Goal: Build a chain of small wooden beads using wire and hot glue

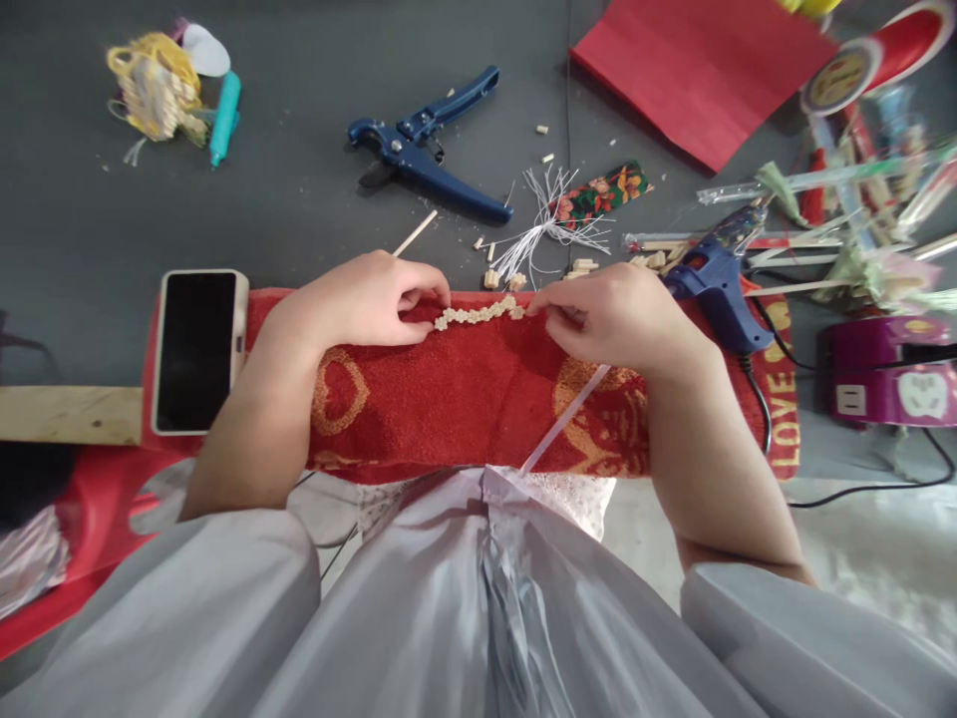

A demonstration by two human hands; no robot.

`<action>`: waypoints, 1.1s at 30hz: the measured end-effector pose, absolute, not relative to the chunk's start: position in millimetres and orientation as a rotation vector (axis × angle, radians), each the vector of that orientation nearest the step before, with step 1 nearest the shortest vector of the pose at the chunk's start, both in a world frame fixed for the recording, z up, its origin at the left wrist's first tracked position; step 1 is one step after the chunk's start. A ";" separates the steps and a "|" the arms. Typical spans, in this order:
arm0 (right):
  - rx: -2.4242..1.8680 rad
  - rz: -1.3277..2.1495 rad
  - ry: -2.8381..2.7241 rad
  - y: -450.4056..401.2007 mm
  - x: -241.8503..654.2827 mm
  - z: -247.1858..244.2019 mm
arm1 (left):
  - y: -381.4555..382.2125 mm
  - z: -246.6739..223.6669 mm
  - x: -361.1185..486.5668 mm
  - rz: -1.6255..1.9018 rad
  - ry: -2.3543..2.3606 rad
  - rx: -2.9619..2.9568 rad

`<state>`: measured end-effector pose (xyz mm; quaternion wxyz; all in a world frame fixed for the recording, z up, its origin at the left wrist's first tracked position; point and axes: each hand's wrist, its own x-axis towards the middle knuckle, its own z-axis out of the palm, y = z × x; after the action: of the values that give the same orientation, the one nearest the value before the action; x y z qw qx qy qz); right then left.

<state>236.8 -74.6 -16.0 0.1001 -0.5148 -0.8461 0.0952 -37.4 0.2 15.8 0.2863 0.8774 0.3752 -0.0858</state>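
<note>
A short strip of small cream flower-like pieces [478,315] lies across the red towel [449,399] in a slightly wavy line. At its left end, my left hand [374,301] has thumb and fingers closed on the tip. My right hand [605,314] has its fingertips pinched at the other end of the strip. Small cut pieces [491,279] lie just beyond the towel's far edge. Behind them, white strings [538,234] spread out beside a floral fabric piece [605,194].
Blue cutters [426,165] lie beyond my hands. A phone [199,351] rests at the towel's left end. On the right are a blue glue gun [722,289] with its cable, a purple power block [889,369], a red sheet [703,70] and a ribbon spool [841,75].
</note>
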 end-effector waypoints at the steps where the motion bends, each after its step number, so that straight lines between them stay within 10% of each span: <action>1: -1.522 0.284 -2.504 -74.7 236.7 -15.8 | 0.3 15.7 -37.3 -0.230 1.005 2.344; 33: -1.644 0.439 -2.556 -70.1 226.1 -17.5 | -0.3 15.5 -37.7 -0.188 0.990 2.328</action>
<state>226.1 -70.1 -17.5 0.0357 -0.5351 -0.8318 0.1429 -37.7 -0.3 15.5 0.2981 0.8760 0.3725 -0.0708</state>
